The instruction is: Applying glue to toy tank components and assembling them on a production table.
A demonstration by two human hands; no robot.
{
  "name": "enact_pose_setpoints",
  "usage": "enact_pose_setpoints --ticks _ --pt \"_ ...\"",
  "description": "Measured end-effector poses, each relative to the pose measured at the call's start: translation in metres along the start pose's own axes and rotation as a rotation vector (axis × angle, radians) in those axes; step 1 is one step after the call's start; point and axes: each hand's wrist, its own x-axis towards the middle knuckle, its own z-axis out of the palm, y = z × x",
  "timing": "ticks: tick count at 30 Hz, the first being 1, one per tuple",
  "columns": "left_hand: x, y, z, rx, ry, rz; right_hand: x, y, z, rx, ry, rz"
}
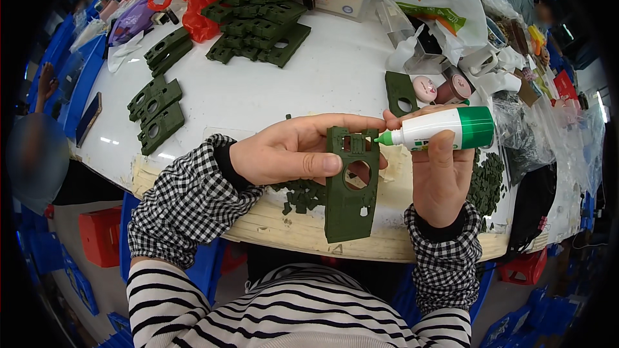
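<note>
Pinching green model hull point(347, 216) in left hand point(284, 148), seemingly for steadiness; clasping squeeze bottle point(442, 130) in right hand point(443, 183), aimed toward left grip.

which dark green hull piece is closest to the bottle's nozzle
The hull piece in the left hand; the green nozzle of the squeeze bottle sits at its top right corner. The other hull pieces lie on the table.

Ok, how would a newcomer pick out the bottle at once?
Find the big white table, then the person's right hand above its near edge. The bottle lies sideways in that hand, nozzle pointing left. Its white body and bright green end set it apart from the dark green part in the left hand.
</note>
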Motion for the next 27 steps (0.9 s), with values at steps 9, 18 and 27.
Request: enact_pose_setpoints --ticks 9,18,27 --pt "0.0015 0.0002 0.0001 -0.001 -0.022 0.025 -0.0007 0.0013 -0.0021 -0.005 -0.007 0.011" --pt "0.0017 0.0000 -0.0003 0.012 -0.015 0.030 -0.0003 0.0006 -0.0031 0.023 -0.004 0.033" --pt "0.0007 0.0012 -0.0009 -0.020 -0.011 -0.002 -0.0005 0.0025 -0.0049 0.041 -0.021 0.041"
